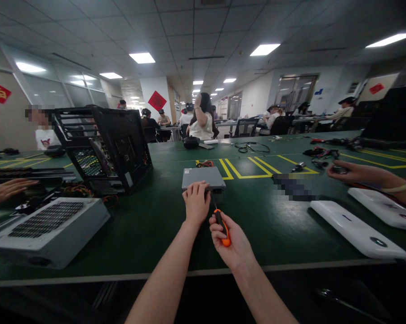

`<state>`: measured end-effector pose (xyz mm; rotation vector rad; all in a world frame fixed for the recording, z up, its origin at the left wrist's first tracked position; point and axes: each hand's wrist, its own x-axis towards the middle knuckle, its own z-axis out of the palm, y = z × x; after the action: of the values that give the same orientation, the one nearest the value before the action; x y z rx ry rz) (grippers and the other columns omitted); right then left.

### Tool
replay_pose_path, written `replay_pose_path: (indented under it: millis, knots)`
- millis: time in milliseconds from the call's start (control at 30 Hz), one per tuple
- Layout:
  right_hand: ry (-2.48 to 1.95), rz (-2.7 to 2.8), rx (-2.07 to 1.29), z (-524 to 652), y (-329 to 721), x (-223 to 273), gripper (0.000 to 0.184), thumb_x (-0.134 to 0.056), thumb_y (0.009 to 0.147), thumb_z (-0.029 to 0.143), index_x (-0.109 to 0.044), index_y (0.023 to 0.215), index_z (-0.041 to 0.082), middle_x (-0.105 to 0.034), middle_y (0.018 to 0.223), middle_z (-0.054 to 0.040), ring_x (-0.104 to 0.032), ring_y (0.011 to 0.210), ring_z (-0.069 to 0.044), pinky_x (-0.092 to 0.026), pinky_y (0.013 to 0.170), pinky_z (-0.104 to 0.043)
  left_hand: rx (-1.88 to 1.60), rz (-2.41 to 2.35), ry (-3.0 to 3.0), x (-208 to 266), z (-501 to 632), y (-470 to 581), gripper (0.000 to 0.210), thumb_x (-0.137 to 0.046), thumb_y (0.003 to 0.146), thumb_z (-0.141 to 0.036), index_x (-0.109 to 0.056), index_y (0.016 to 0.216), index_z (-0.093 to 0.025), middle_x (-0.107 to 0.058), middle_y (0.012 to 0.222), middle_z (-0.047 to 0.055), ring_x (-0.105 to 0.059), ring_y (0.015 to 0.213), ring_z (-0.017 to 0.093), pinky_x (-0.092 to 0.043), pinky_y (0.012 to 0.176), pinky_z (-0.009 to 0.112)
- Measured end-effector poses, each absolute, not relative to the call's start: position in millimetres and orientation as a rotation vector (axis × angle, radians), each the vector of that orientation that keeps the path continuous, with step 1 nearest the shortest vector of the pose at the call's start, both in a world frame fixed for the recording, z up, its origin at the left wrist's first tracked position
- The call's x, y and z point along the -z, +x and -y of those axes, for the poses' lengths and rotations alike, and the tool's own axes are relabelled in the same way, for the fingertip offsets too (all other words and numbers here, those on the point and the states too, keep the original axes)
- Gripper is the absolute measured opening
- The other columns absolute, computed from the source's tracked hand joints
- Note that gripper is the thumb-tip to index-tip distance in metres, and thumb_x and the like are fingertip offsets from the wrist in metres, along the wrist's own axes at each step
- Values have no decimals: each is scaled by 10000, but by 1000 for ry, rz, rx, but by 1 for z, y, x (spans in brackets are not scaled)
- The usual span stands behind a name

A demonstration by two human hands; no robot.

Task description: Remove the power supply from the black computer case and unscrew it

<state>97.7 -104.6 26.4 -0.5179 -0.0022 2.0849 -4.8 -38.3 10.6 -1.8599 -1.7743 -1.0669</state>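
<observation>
A grey computer power supply (204, 174) lies on the green table in front of me, its cable bundle (205, 164) showing behind it. Across its near top edge rests my left hand (196, 201), fingers spread over the metal. My right hand (231, 236) is wrapped round the orange and black handle of a screwdriver (223, 227). The thin shaft points up and away toward the near face of the power supply. Whether the tip touches a screw I cannot tell; that spot is small and partly shaded by my left hand.
On the left stand an open black computer case (104, 148) and a larger power supply (51, 229), near another person's hand (10, 191). To the right are white casings (354, 229) and another person's hand (361, 173) holding a dark object. Cables (252, 147) lie farther back.
</observation>
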Motion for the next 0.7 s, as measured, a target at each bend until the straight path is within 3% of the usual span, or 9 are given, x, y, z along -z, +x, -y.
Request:
replay_pose_path:
  millis: [267, 533, 700]
  knots:
    - [-538, 25, -2067, 105, 95, -27, 172, -379, 876, 193, -480, 764, 110, -468, 623, -1, -368, 377, 2, -243, 277, -58, 1087, 1743, -1848, -9, 38, -5, 255, -454, 801, -256, -527, 1045, -253, -530, 1151, 48, -403, 1085, 213, -318, 848, 369]
    - [-549, 94, -2143, 107, 95, -29, 248, -318, 897, 228, -518, 860, 87, -469, 611, -1, -402, 407, -17, -331, 310, -76, 1085, 1749, -1859, -8, 37, -6, 258, -460, 799, -261, -525, 1049, -254, -529, 1155, 45, -401, 1087, 210, -314, 854, 367]
    - [-561, 53, -2063, 105, 95, -27, 159, -406, 868, 198, -491, 771, 104, -475, 637, -9, -407, 417, -9, -289, 299, -57, 1092, 1748, -1852, -9, 38, -5, 257, -462, 798, -254, -529, 1046, -252, -530, 1146, 48, -402, 1083, 212, -313, 853, 371]
